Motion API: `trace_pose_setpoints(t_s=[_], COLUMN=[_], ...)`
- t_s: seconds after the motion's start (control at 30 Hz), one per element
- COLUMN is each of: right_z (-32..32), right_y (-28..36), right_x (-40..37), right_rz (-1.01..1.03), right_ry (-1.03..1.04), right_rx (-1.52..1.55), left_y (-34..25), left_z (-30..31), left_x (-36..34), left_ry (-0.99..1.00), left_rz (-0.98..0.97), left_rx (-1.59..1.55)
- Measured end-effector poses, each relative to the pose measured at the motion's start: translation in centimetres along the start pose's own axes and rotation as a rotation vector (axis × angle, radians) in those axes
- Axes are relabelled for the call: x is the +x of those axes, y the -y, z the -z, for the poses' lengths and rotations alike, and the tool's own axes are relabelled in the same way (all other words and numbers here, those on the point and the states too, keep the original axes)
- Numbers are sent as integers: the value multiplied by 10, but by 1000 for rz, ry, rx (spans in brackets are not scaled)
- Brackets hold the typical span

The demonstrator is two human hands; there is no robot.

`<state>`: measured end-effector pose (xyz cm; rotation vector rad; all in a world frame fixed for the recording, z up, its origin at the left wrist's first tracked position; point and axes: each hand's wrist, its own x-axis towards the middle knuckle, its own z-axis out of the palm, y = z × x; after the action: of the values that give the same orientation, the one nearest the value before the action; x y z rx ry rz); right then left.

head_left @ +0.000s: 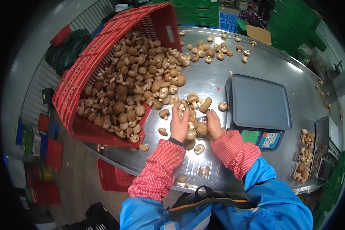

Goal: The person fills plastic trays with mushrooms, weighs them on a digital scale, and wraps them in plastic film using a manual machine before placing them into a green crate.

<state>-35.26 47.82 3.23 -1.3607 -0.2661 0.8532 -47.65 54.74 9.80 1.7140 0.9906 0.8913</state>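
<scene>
Gathering a small heap of shiitake mushrooms between them, both hands are resting on the steel bench. The left hand is half curled, its fingers wrapping a pale mushroom. The right hand is pinching a long-stemmed mushroom, whose long axis is slanting away from the person and to the right. A red crate is lying tipped at the bench's left edge, spilling brown mushrooms towards the hands. A clear plastic tray near the person is holding two mushrooms. A digital scale is sitting just right of the hands.
</scene>
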Motion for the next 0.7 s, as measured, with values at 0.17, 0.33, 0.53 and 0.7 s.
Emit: trace_pose_setpoints(t_s=[0.17, 0.33, 0.53, 0.7], right_z=[52, 136, 228, 244], right_y=[82, 156, 160, 174], right_x=[-35, -38, -9, -23], right_rz=[287, 52, 184, 225], right_ry=[-35, -27, -160, -182], right_rx=[-148, -344, -939, -1316], left_y=[-50, -97, -111, -118], left_z=[-41, -123, -221, -245], left_x=[14, 40, 63, 66], left_ry=[183, 396, 541, 574], left_rz=[-2, -86, -370, -399], left_rx=[-113, -110, 212, 469])
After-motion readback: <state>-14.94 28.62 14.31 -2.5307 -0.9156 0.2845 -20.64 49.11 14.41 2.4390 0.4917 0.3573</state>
